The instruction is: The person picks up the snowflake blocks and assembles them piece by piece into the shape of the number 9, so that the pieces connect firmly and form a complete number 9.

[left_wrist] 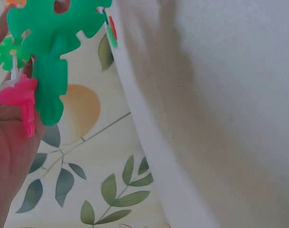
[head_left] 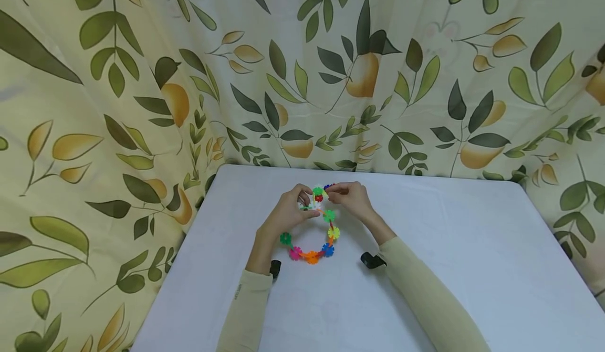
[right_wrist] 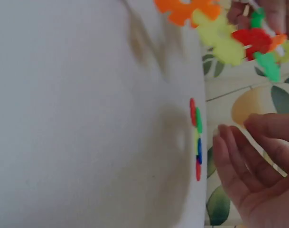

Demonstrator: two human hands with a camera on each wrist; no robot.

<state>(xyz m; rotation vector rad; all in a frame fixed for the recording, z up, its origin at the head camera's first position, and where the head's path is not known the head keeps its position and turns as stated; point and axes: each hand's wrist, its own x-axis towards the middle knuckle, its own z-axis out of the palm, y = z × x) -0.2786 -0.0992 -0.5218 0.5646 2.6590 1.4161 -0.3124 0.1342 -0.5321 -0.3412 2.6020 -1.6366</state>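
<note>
A chain of colourful plastic snowflake discs [head_left: 312,257] curves in a ring, its upper end raised at the left hand. My left hand [head_left: 290,210] holds that end, where green, red and white discs cluster; the left wrist view shows a green disc [left_wrist: 54,28] and a pink piece [left_wrist: 20,97] close by. My right hand [head_left: 352,198] is just right of the cluster. In the right wrist view its fingers [right_wrist: 239,166] bend loosely with nothing visible between them. Yellow and red discs [right_wrist: 253,42] hang apart from it, near the left hand's fingers.
Several loose discs [right_wrist: 196,137] lie in a row on the white table [head_left: 439,247], close to its far side and behind the right hand. A leaf-patterned curtain [head_left: 302,79] hangs behind the table. Black wrist devices [head_left: 372,260] are at the sleeves.
</note>
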